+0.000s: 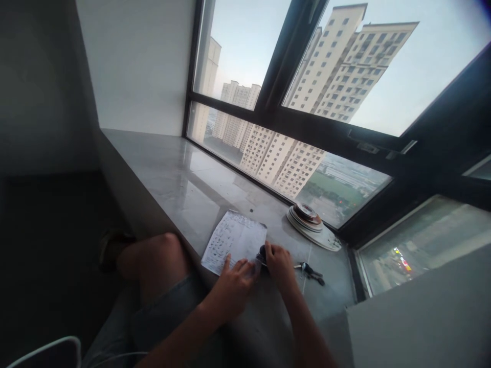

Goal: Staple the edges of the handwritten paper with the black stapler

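Note:
A white sheet of paper [233,237] covered in dark marks lies on the grey stone sill. Over its lower right edge rests my left hand [235,285], fingers stretched out and a little apart. Just to the right, my right hand [282,261] is closed around a small dark object [263,252] at the paper's right edge; its kind is too small and shaded to tell. Beyond that hand lie some thin dark items [312,273] with a pale stick-like part, partly hidden behind the wrist.
A stack of plates [307,220] stands on the sill [169,174] against the window frame [330,120]. A small dark speck [251,210] lies past the paper. My bent knee [166,245] is beside the sill's front edge. A white wall [422,317] closes off the right.

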Demonstrator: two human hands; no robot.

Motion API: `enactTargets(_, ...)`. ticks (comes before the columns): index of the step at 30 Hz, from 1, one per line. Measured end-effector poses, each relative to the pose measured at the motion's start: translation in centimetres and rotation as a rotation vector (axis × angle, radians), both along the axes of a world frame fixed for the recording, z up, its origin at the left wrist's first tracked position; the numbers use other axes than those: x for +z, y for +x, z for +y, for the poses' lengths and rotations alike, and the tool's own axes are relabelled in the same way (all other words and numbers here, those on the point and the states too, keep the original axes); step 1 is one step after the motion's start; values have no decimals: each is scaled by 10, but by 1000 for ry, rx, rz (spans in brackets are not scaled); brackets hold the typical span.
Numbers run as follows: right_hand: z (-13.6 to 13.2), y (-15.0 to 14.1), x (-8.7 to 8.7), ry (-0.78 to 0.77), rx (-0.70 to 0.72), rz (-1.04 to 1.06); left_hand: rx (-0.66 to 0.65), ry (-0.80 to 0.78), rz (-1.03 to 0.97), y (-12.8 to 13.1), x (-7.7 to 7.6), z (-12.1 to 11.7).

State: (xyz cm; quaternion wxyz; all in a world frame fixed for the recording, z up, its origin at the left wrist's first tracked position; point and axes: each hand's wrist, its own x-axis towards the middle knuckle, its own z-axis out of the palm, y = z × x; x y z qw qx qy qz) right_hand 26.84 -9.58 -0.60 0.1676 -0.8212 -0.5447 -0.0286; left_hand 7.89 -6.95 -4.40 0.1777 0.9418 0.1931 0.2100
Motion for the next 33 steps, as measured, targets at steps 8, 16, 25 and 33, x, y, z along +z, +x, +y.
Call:
enactTargets(8,2,-13,4,-153,-21,-289,-29,-18,-11,-3,2,-9)
enactTargets(16,3,-21,7,-189,-26,-370,-21,-1,-18,-3,1,-10)
enactTargets(25,3,-32,8,-219,-27,-423,-17,34,-27,-2,-1,-10)
enactTargets(33,3,-32,10,-238,-51,-412,4,28,-30,-2,-2,-11)
